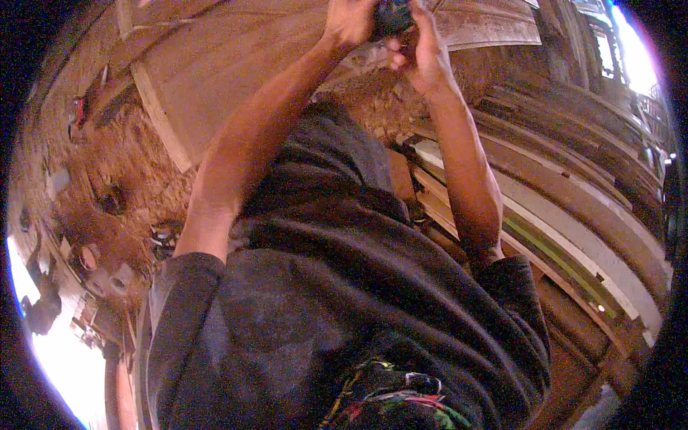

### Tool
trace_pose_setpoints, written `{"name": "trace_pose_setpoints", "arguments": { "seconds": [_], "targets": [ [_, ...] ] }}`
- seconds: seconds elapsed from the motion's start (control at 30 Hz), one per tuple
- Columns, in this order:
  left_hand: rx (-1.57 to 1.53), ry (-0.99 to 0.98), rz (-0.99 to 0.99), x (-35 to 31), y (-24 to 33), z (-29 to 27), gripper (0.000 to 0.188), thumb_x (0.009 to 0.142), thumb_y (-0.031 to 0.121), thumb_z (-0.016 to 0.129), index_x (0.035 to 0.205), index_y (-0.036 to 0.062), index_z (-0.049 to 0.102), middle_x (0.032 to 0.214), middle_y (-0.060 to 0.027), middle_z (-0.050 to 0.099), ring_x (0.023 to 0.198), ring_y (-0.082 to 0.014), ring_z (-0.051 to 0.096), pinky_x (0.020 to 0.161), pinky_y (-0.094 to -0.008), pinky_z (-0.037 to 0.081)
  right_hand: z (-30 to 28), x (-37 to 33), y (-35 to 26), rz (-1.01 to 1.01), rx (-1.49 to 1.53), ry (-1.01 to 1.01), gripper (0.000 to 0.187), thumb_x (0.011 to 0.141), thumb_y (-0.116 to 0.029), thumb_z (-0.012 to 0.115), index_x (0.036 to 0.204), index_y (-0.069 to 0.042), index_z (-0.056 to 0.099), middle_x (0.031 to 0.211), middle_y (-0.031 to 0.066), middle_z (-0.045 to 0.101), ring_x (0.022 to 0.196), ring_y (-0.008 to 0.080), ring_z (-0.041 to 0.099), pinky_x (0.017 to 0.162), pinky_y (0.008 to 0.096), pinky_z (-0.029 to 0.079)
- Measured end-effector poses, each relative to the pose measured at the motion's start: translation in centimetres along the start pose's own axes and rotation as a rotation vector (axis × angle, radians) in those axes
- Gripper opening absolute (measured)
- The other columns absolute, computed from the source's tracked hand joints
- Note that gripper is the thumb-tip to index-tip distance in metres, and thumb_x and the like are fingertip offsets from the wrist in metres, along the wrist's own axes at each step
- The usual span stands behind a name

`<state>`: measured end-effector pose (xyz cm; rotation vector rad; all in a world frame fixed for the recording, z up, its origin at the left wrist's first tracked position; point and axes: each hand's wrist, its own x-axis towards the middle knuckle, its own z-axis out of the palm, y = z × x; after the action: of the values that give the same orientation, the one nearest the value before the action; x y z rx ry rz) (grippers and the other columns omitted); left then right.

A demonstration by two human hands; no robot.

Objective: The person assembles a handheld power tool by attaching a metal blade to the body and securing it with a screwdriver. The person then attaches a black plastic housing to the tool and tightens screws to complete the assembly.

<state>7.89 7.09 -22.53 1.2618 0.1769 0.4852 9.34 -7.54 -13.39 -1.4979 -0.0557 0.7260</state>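
Observation:
At the top edge of the head view, a small dark, blackish-green object is held between my two hands. Its kind cannot be made out, as the frame cuts it off. My left hand grips it from the left, with its fingers mostly hidden. On the other side, my right hand is closed on it, thumb up along its edge and fingers curled underneath. Both forearms stretch forward past my dark shirt. Behind the hands lies a broad brown wooden board.
Long wooden planks are stacked on the right. A pale wooden strip edges the board. Wood shavings and dirt cover the ground at left, near a small red item. Another curved board lies at the top right.

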Motion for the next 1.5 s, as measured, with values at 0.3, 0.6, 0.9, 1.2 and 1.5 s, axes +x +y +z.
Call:
{"name": "trace_pose_setpoints", "arguments": {
  "seconds": [0.3,0.6,0.9,1.2,1.5],
  "targets": [
    [0.044,0.029,0.120,-2.3,2.2,-0.6,0.086,0.088,0.051,0.073,0.148,0.0011,0.038,0.133,-0.0205,0.059,0.128,-0.0296,0.054,0.110,-0.0423,0.041,0.7,-0.3,-1.3,-0.169,-0.153,-0.060,0.042,0.102,-0.047,0.053,0.115,-0.010,0.067,0.083,-0.0028,0.065,0.063,0.0073,0.056,0.048,0.0254,0.045],
    [0.809,-0.391,0.657,-2.2,2.8,-3.7,0.096,0.080,0.034,0.081,0.153,0.0030,0.027,0.141,-0.0351,0.041,0.125,-0.0615,0.044,0.098,-0.0575,0.050,0.3,-1.7,-2.7,-0.049,-0.099,-0.157,0.042,0.103,-0.050,0.053,0.124,-0.013,0.056,0.085,-0.0014,0.058,0.052,0.0050,0.047,0.041,0.0200,0.035],
    [0.822,-0.457,0.410,0.5,2.9,-2.6,0.099,0.068,0.028,0.092,0.149,0.0180,0.035,0.141,-0.0321,0.043,0.128,-0.0533,0.049,0.102,-0.0554,0.049,-1.2,0.2,-3.0,-0.003,-0.064,-0.126,0.042,0.101,-0.054,0.054,0.122,-0.017,0.056,0.072,-0.0045,0.050,0.049,0.0024,0.039,0.040,0.0199,0.026],
    [0.643,-0.497,0.390,6.3,3.0,-1.7,0.093,0.080,0.037,0.086,0.146,0.0042,0.030,0.137,-0.0286,0.051,0.124,-0.0483,0.054,0.101,-0.0519,0.048,-3.7,5.4,-7.4,0.179,-0.026,-0.318,0.053,0.096,-0.070,0.052,0.094,-0.017,0.059,0.069,-0.0044,0.054,0.044,0.0000,0.035,0.035,0.0169,0.021],
    [0.808,-0.284,0.258,8.7,4.2,0.0,0.086,0.079,0.042,0.087,0.140,0.0023,0.040,0.122,-0.0243,0.066,0.112,-0.0403,0.066,0.093,-0.0473,0.053,-5.4,11.4,-9.5,0.282,-0.021,-0.515,0.063,0.092,-0.079,0.046,0.091,-0.018,0.061,0.068,-0.0054,0.054,0.045,0.0006,0.035,0.035,0.0174,0.021]
  ]
}}
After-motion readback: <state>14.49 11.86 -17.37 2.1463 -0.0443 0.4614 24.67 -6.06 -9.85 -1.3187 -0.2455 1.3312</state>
